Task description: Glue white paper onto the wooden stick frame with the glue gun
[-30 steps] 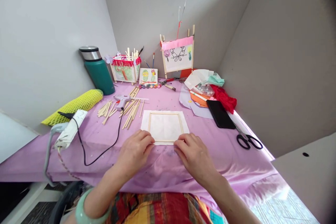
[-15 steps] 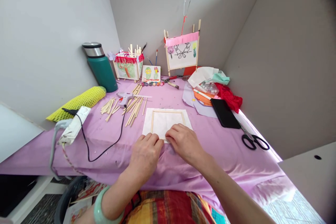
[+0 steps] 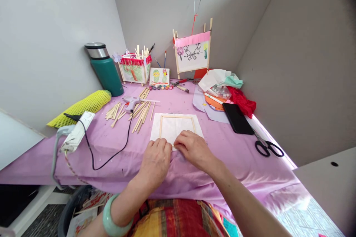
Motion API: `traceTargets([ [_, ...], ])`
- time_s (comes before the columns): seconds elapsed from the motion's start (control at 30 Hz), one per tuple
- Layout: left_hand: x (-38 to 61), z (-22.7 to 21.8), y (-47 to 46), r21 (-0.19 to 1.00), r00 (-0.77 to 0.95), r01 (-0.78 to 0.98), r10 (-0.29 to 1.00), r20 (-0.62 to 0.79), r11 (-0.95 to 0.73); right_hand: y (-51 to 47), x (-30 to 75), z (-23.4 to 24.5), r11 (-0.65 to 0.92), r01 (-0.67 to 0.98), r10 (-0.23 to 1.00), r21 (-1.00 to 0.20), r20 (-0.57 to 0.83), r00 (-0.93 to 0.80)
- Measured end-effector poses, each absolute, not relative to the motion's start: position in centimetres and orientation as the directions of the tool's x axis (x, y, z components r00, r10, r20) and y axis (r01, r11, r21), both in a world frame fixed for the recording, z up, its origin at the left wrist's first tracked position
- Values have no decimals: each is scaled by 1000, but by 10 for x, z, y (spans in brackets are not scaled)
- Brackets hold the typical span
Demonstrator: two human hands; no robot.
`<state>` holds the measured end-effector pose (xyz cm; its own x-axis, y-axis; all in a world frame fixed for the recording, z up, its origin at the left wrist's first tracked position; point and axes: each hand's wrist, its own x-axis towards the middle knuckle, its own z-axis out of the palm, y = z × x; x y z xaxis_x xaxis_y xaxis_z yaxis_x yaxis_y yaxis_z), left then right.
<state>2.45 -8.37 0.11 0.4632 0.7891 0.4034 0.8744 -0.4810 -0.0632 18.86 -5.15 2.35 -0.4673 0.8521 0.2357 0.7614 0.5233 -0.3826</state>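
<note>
A sheet of white paper lies on the table in front of me. On it rests a rectangular frame of thin wooden sticks, its far side and parts of both short sides showing. My left hand is closed at the near left corner, fingertips pressed down on the near stick and paper edge. Close beside it, my right hand pinches the same near side around its middle. Most of that near stick is hidden under my fingers.
Left of the paper lie loose wooden sticks and a glue gun, its black cord looping towards a power strip. A green bottle stands behind. On the right are a black phone, scissors and crumpled red cloth.
Both hands stay at the near side of the frame, with only a small shift of the fingers. The whole view has moved very slightly.
</note>
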Motion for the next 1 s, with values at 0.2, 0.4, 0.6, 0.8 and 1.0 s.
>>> traceTargets([
  [0.2, 6, 8, -83, 135, 382, 852, 775, 503, -507, -52, 189, 26, 519, 766, 855, -380, 238, -461],
  [0.4, 6, 15, -84, 52, 443, 858, 788, 428, -511, -52, 191, 23, 536, 759, 844, -369, 265, -467],
  [0.6, 22, 11, -81, -80, 487, 867, 804, 341, -491, -52, 190, 25, 530, 754, 848, -388, 251, -466],
  [0.8, 20, 8, -82, -66, 483, 867, 803, 349, -493, -52, 188, 22, 523, 758, 852, -390, 257, -456],
  [1.0, 17, 16, -73, 273, 399, 803, 818, 414, -530, -55, 200, 22, 562, 681, 826, -469, 362, -432],
])
